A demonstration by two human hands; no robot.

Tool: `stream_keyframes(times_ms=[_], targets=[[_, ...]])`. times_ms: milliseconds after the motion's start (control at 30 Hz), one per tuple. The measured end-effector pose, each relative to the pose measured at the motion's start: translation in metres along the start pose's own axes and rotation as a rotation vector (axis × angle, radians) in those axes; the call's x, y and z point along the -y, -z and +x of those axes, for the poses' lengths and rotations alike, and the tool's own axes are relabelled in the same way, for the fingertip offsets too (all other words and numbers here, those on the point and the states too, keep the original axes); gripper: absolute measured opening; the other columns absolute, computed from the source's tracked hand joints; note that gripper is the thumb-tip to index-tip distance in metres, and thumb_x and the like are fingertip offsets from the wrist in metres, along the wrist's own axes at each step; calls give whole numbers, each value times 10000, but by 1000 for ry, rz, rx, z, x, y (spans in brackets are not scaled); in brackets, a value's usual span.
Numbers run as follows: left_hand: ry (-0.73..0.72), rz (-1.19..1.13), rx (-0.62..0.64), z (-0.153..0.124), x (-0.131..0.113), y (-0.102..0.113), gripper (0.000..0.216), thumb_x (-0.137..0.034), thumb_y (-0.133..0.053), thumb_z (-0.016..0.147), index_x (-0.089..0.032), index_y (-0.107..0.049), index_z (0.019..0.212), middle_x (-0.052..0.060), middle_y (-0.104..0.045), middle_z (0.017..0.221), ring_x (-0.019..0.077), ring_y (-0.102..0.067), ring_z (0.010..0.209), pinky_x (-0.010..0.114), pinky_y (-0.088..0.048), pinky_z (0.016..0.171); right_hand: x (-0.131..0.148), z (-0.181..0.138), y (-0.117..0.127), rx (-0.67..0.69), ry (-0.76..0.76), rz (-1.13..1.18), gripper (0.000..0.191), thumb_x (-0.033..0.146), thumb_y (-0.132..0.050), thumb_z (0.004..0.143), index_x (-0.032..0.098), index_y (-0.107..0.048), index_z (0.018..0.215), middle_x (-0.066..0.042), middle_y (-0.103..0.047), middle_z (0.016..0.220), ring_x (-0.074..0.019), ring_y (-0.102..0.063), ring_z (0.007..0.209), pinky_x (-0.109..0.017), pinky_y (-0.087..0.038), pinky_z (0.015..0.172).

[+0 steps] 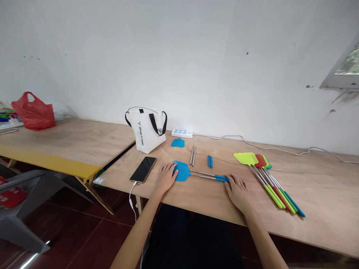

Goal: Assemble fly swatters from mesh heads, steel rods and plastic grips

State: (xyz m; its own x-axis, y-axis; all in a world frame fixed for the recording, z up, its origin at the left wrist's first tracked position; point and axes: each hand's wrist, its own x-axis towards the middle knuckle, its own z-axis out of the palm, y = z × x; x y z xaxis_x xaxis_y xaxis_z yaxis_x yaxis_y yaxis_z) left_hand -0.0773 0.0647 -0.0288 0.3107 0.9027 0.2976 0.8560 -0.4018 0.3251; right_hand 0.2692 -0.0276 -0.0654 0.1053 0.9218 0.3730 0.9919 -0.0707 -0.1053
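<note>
Blue fly swatters (183, 172): lying flat on the desk (207, 203) near its front edge, between the two hands; perforated heads overlapping at the left, two metal shafts side by side, two blue handles at the right.
Left hand (167, 177): palm down, resting at the left edge of the overlapping heads; grip loose and spread, not wrapped around anything.
Right hand (238, 189): palm down on the desk, thumb side touching the handle ends; grip likewise slack, fingers extended, nothing enclosed.
Loose blue head (177, 142): flat, behind the swatters, just in front of the power strip (182, 133).
Loose metal rods (194, 156): two, side by side, beyond the swatters.
Loose blue handles (209, 161): two, side by side, right of the rods.
Multicoloured swatters (272, 192): grouped to the right of the right hand, heads away from the person, handles toward the front; yellow-green, red, green and blue visible; exact count unclear because the heads overlap.
Phone (143, 169): face up, dark screen, left of the left hand; white cable (131, 203) attached and hanging over the front edge.
White bag (148, 134): upright behind the phone, black handles.
Red plastic bag (36, 114): on the adjoining surface, far left.
</note>
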Motion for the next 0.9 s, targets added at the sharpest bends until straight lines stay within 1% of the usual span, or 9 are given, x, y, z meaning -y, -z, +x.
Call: stream_keyframes(times_ms=[233,533,900], targets=[[-2,2,-2,1,1,-1,438,-397,-327,1058,-222,-525,1408,84,-526,1508,274,-479,1371,454,-366,1150,1,0,2,16,-1,14,490,380,-228,1038,224,-537,1385,-122,-540,1463,-264,-482,1364,-503,-322,1145],[0,2,-2,0,1,-1,435,-394,-326,1056,-228,-526,1405,82,-527,1506,265,-478,1372,445,-356,1157,1,0,3,31,-2,-1,486,363,-240,1037,218,-535,1395,-125,-540,1464,-264,-488,1357,-507,-336,1141],[-17,-5,-16,1,2,-2,444,-412,-310,1057,-242,-528,1405,89,-535,1496,277,-483,1366,467,-370,1141,2,0,5,26,-7,19,481,365,-246,1038,218,-538,1391,-126,-547,1456,-271,-496,1345,-504,-342,1130]])
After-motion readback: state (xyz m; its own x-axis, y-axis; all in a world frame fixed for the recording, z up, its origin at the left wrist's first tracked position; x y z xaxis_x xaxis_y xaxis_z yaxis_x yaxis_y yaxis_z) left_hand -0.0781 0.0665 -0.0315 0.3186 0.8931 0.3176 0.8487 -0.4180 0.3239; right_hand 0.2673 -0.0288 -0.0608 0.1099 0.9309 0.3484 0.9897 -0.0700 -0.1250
